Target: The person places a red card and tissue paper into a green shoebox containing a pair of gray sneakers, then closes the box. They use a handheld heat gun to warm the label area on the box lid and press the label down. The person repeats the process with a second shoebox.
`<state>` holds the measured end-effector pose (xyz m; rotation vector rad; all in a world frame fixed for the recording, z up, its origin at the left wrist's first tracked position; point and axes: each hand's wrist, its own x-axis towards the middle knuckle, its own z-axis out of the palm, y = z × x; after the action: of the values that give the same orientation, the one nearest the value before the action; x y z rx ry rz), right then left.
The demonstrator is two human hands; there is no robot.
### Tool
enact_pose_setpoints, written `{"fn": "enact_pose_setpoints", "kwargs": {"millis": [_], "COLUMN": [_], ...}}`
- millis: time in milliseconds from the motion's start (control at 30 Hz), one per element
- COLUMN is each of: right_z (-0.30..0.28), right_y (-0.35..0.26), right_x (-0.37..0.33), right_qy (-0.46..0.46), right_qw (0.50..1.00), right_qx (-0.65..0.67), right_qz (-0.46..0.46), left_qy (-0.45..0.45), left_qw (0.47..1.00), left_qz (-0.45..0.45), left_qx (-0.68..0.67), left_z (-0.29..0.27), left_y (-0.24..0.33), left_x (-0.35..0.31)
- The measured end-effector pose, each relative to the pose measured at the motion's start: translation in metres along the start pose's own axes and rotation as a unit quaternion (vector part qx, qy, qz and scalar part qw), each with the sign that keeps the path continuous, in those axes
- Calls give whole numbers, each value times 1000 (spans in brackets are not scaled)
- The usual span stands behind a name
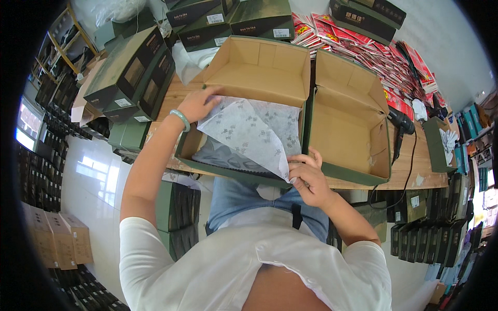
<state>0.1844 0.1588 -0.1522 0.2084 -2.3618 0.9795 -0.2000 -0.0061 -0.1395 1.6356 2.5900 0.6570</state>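
An open cardboard box [257, 65], dark green outside and brown inside, stands at the table edge in front of me. White tissue paper [249, 124] with a small dark print lies folded across it. Below the paper's slanting edge shows something dark grey and glossy [223, 154] with a ridged black edge; its kind is mostly hidden. My left hand [197, 109], a pale green bangle on its wrist, reaches over the box's left side, fingers stretched onto the paper's upper left corner. At the near right corner, my right hand [308, 179] pinches the paper's lower tip.
A second open box [347, 129] stands right beside it. Dark green boxes [132, 72] are stacked at left and behind. Red printed packets [363, 57] pile up at back right. A black corded heat tool [400, 122] lies near the table's right end.
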Motion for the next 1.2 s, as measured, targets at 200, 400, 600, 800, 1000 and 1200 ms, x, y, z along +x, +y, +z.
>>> {"fn": "enact_pose_setpoints", "kwargs": {"millis": [200,400,600,800,1000,1200], "right_z": [-2,-3,14,15,3,-15], "right_y": [0,4,11,-1,-10,-26], "right_x": [-2,-3,-4,-9,3,6], "right_qy": [-10,10,46,-27,-91,-166], "right_qw": [1000,999,994,992,979,962], "right_qx": [-26,20,22,-20,-101,-181], "right_qz": [9,38,95,120,150,120], "left_qy": [-18,0,-160,-29,38,14], "left_qw": [941,996,922,990,989,988], "left_qz": [-40,-58,-53,55,139,136], "left_qx": [336,-73,-350,-126,16,76], "left_z": [13,-7,-29,-33,-47,-54], "left_y": [5,29,43,44,56,67], "left_x": [-6,-43,-91,-151,-156,-157]}}
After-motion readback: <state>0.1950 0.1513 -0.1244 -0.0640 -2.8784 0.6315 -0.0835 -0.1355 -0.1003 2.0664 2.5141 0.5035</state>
